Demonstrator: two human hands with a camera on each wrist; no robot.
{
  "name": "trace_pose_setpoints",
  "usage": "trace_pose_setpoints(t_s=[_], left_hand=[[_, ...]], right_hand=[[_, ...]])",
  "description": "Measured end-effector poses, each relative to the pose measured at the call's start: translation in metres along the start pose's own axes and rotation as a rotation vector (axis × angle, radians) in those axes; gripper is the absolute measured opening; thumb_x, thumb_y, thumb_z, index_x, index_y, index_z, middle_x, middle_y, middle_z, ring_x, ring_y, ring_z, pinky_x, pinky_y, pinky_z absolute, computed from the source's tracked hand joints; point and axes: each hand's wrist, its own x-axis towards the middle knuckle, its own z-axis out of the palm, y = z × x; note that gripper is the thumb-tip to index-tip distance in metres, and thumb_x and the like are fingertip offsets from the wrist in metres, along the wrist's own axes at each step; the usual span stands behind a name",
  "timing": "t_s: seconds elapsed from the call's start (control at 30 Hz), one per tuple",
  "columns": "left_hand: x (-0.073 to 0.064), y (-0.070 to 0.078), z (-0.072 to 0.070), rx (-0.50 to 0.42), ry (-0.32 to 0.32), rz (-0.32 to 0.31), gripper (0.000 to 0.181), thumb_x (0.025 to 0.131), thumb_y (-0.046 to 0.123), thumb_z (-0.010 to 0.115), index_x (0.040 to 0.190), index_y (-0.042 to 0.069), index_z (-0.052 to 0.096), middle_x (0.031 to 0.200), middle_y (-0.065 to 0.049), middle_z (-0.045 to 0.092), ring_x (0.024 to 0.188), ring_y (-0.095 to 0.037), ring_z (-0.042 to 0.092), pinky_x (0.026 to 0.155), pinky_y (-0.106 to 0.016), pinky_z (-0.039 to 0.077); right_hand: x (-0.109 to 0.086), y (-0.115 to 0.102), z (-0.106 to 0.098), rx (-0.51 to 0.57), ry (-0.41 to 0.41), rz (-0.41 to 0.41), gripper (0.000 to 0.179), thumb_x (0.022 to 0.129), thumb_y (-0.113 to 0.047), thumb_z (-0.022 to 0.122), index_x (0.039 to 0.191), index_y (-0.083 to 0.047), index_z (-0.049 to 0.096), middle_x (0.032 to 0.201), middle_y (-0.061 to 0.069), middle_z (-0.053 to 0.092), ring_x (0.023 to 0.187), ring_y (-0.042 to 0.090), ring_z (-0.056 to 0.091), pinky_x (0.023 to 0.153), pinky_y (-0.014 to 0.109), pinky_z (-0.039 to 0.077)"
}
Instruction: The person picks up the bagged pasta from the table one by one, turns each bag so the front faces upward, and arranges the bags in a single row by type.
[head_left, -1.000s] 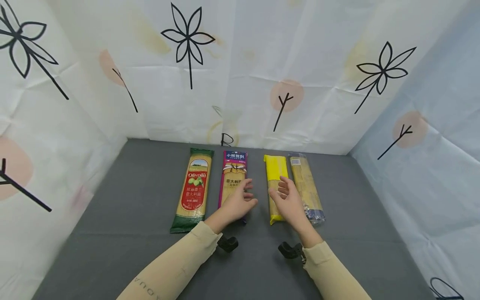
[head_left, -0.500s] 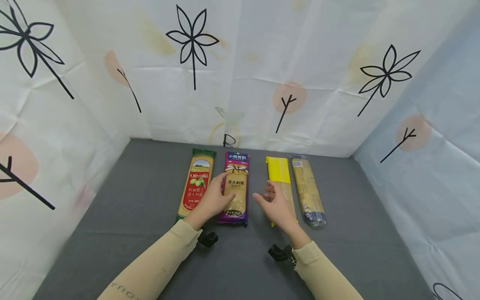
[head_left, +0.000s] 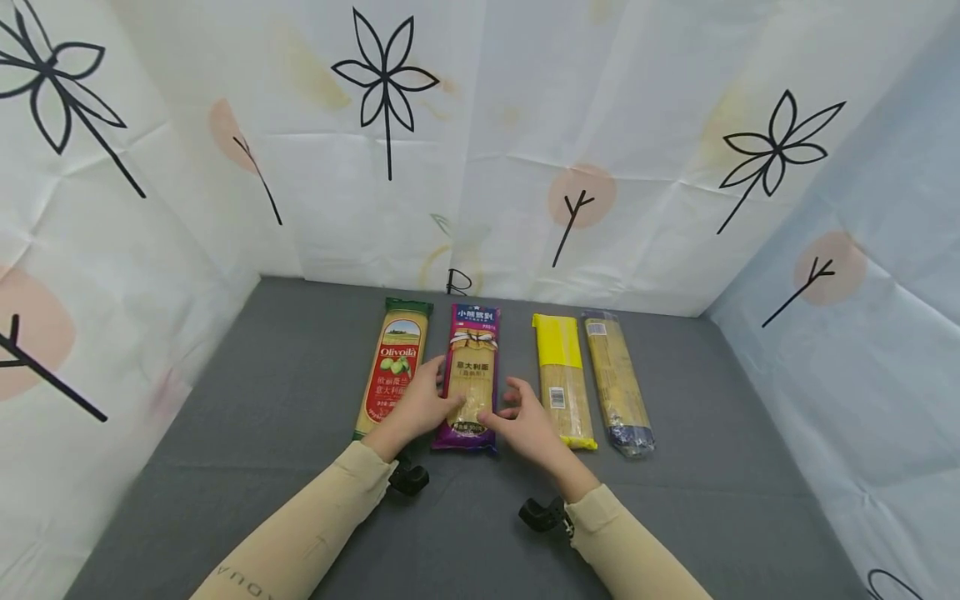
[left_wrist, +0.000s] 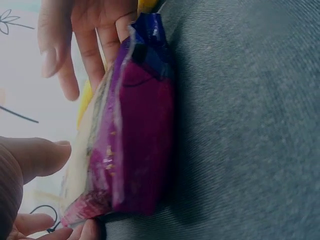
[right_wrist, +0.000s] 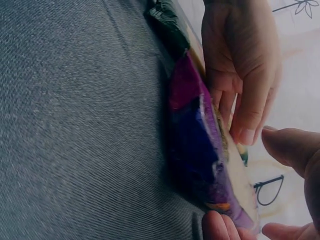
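Note:
A purple-edged spaghetti packet (head_left: 474, 379) lies flat on the grey cloth between the two hands. My left hand (head_left: 422, 404) is at its left long side; in the left wrist view the fingertips (left_wrist: 90, 231) are right at the packet's edge, while the thumb stands off its face. On the other side is my right hand (head_left: 528, 425), its fingertips (right_wrist: 216, 227) close against the edge and its thumb raised away from the wrapper. Left of it lies a green-and-red spaghetti packet (head_left: 397, 354), partly covered by my left hand.
A yellow spaghetti packet (head_left: 561, 379) and a clear-wrapped spaghetti packet with a blue end (head_left: 618, 383) lie to the right. Grey cloth (head_left: 720, 433) covers the table. White patterned curtains (head_left: 495, 108) enclose the back and sides.
My left hand has moved left off the purple packet's front to its left side. My right hand has come leftward from the yellow packet to the purple one's right side. The packets stay put.

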Motion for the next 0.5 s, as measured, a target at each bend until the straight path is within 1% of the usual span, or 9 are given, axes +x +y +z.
trace_pose_setpoints(t_s=[0.13, 0.23, 0.5], left_hand=[[-0.0015, -0.0018, 0.0033, 0.047, -0.009, 0.009, 0.078, 0.089, 0.022, 0.071, 0.150, 0.002, 0.027, 0.142, -0.021, 0.040, 0.122, -0.033, 0.050, 0.094, -0.047, 0.047], [-0.0015, -0.0028, 0.0047, 0.082, -0.017, 0.013, 0.076, 0.089, 0.024, 0.070, 0.149, 0.001, 0.029, 0.139, -0.021, 0.043, 0.118, -0.032, 0.052, 0.092, -0.047, 0.048], [0.0021, -0.0014, 0.0035, 0.137, -0.039, -0.007, 0.074, 0.089, 0.027, 0.071, 0.148, 0.001, 0.033, 0.141, -0.021, 0.041, 0.120, -0.032, 0.049, 0.096, -0.049, 0.044]], right_hand=[[0.0029, 0.0044, 0.0033, 0.018, -0.025, 0.020, 0.085, 0.083, -0.036, 0.077, 0.149, -0.009, 0.030, 0.132, 0.017, 0.050, 0.104, 0.024, 0.058, 0.082, 0.041, 0.052], [0.0058, 0.0060, 0.0046, 0.018, -0.022, 0.022, 0.085, 0.081, -0.033, 0.079, 0.148, -0.008, 0.032, 0.129, 0.015, 0.052, 0.101, 0.024, 0.057, 0.080, 0.039, 0.052], [0.0106, 0.0045, 0.0056, -0.001, -0.032, 0.022, 0.085, 0.079, -0.027, 0.082, 0.147, -0.005, 0.035, 0.121, 0.014, 0.055, 0.096, 0.022, 0.055, 0.076, 0.035, 0.051]])
